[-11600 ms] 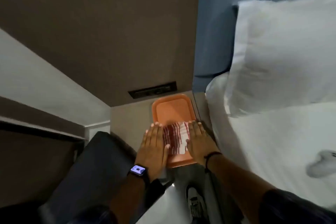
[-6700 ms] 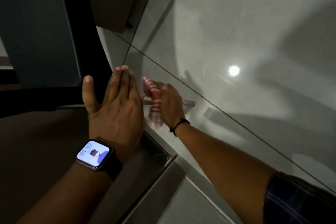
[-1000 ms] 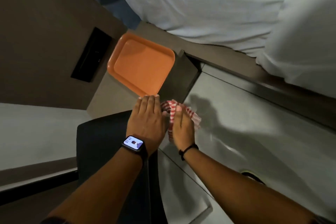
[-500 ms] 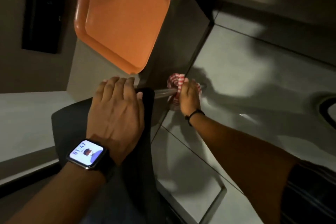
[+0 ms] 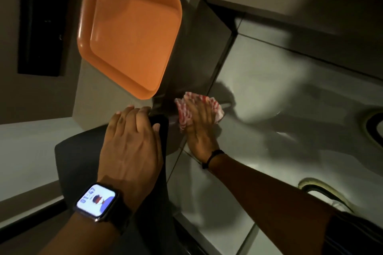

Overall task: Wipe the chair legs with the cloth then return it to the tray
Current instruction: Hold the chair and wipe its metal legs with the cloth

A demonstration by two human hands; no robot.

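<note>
My right hand point(image 5: 200, 122) is closed around the red-and-white cloth point(image 5: 186, 111), which is bunched on a thin metal chair leg point(image 5: 173, 118); the leg's far end shows just past the cloth, over the pale floor point(image 5: 259, 80). To the left of that grip, my left hand point(image 5: 132, 141) lies flat on the dark chair point(image 5: 78, 157), its fingertips point(image 5: 129, 108) at the seat's edge, with a lit watch point(image 5: 96, 201) on the wrist. Beyond both hands, up and left of the cloth, the orange tray point(image 5: 128, 35) sits on a brown stand point(image 5: 199, 47), apart from the cloth.
</note>
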